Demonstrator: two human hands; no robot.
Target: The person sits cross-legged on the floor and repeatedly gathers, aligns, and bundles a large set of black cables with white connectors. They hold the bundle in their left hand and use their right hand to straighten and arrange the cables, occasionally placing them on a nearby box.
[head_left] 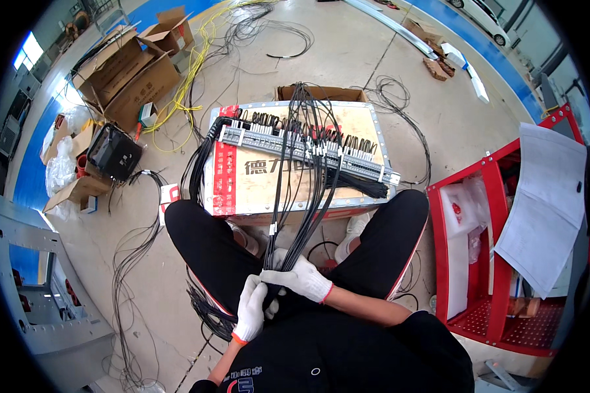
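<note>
Both my hands wear white knit gloves and meet above my lap. My left hand (249, 310) is closed round a bundle of black wires (283, 223). Just above and to its right, my right hand (301, 278) grips the same bundle, its fingers wrapped across it. From my hands the wires run forward and fan out to a long grey terminal block strip (308, 154), which lies slantwise on a box. White marker sleeves show on many wire ends. Loose wire tails (210, 304) hang past my left hand beside my thigh.
A cardboard-topped box (255, 190) with metal edging stands before my knees. Open cartons (128, 85), yellow cable (200, 59) and a black case (115, 152) lie at far left. A red metal rack (441, 249) with papers (544, 203) stands right, a grey metal frame (65, 321) left.
</note>
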